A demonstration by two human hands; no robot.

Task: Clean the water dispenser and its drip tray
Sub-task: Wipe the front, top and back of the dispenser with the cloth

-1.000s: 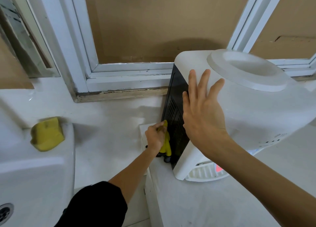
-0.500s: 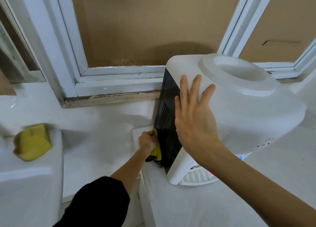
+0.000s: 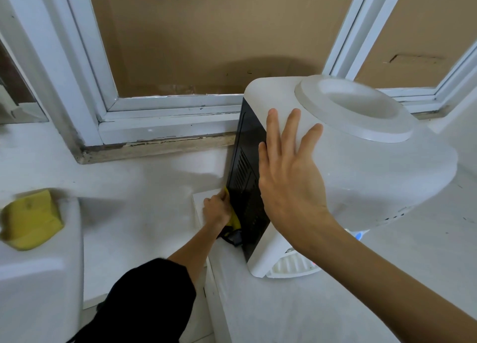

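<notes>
While the left hand (image 3: 218,209) fingers grip the yellow cloth (image 3: 233,220) against the dispenser's black back panel (image 3: 247,187), flat, spread right hand (image 3: 291,177) fingers should brace the water dispenser (image 3: 374,177)

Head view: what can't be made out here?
- Drip tray: mostly hidden by the right hand's forearm and the dispenser body.
- Cloth: mostly covered by the left hand.
- Dispenser front and taps: face away from the camera.
- Sponge: blurred.
- Sink: cut off by the left edge.
</notes>
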